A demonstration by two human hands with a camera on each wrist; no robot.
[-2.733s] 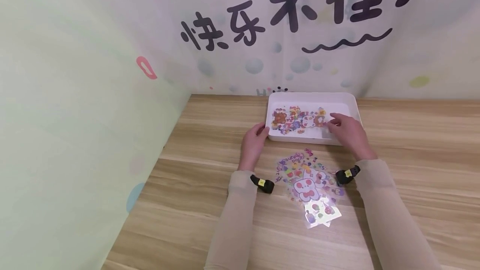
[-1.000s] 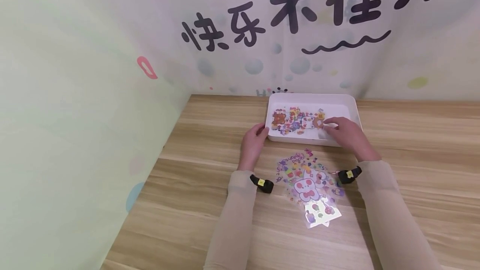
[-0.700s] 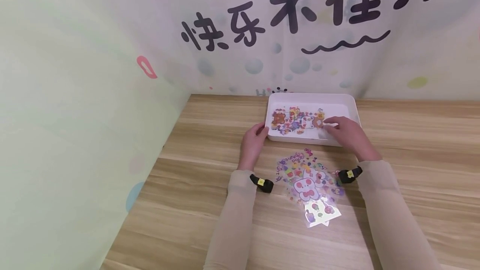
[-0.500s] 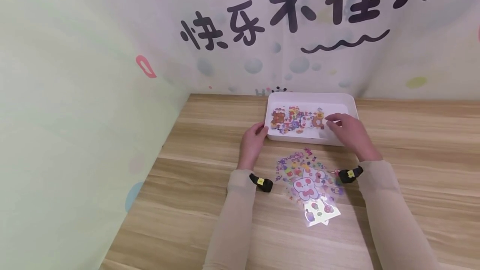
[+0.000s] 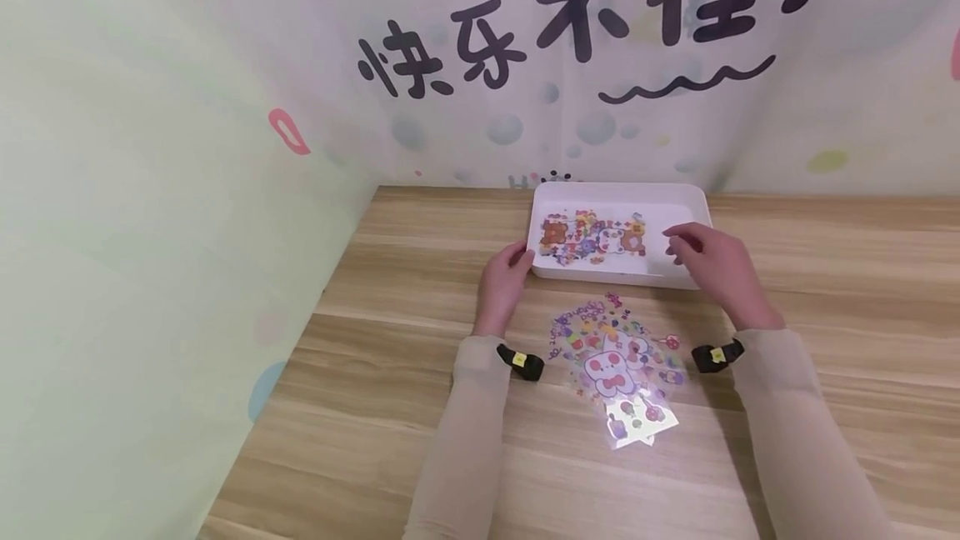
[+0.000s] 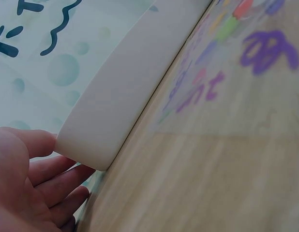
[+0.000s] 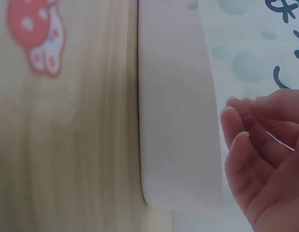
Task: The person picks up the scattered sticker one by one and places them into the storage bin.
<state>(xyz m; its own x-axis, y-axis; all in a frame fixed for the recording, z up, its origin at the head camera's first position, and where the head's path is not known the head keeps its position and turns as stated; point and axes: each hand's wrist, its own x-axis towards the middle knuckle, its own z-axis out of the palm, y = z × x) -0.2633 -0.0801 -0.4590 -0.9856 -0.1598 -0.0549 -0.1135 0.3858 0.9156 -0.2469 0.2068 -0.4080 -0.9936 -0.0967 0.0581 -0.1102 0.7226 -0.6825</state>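
In the head view a white tray (image 5: pixel 607 277) stands at the back of the table. Clear sticker sheets (image 5: pixel 609 242) printed with bears and small colourful figures lie in its left and middle part. My left hand (image 5: pixel 501 288) holds the tray's front left corner. The left wrist view has that thumb at the rim and the fingers against the end wall. Over the tray's right part hovers my right hand (image 5: pixel 716 265), fingers loosely curled with nothing visible between them, apart from the sheets. The right wrist view shows its fingertips (image 7: pixel 229 112) beside the tray's rim.
More clear sticker sheets (image 5: pixel 611 373), with a white rabbit and purple lettering, lie on the wooden table (image 5: pixel 390 407) between my forearms. A printed cloth (image 5: pixel 480 132) with black writing hangs right behind the tray. A pale cloth wall borders the table's left side.
My right hand has drawn back to the right, from the right edge of the sheets in the tray to a spot apart from them. The left hand stays at the tray's corner.
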